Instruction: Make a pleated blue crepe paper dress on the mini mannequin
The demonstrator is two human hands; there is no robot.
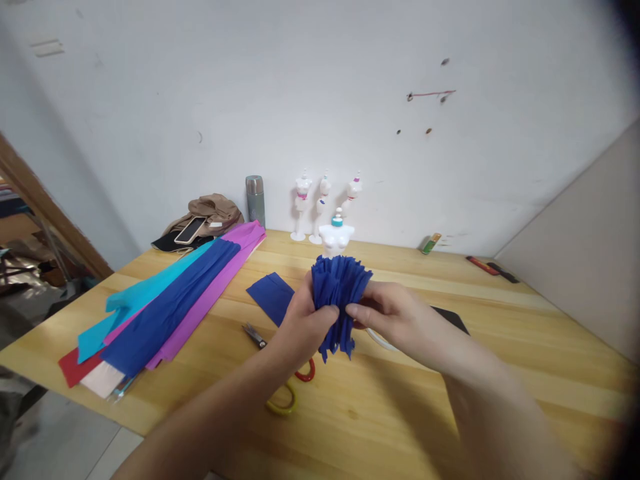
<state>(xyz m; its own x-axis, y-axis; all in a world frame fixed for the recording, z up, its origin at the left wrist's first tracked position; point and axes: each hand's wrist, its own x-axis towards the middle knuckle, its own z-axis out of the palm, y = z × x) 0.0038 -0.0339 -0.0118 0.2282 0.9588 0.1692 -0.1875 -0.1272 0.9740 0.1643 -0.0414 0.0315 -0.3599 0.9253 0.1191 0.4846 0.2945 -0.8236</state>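
A bunch of pleated dark blue crepe paper (pixel 341 283) is held up above the table, in front of a white miniature mannequin (pixel 337 237) with a teal neck band. My left hand (pixel 311 312) pinches its left side with the thumb across the folds. On the other side my right hand (pixel 387 308) grips it between thumb and fingers; those fingers are partly hidden behind the paper. Below my left forearm lie scissors (pixel 255 335) with red and yellow handle loops. A flat blue paper piece (pixel 271 297) rests beyond my left hand.
Long strips of coloured crepe paper (pixel 175 310) lie at the left. Behind them are a brown cloth (pixel 215 210), a phone (pixel 191 230) and a thermos (pixel 255 202). Several small mannequins (pixel 302 197) stand by the wall. A glue stick (pixel 431 243) and a red box cutter (pixel 483 265) lie at right.
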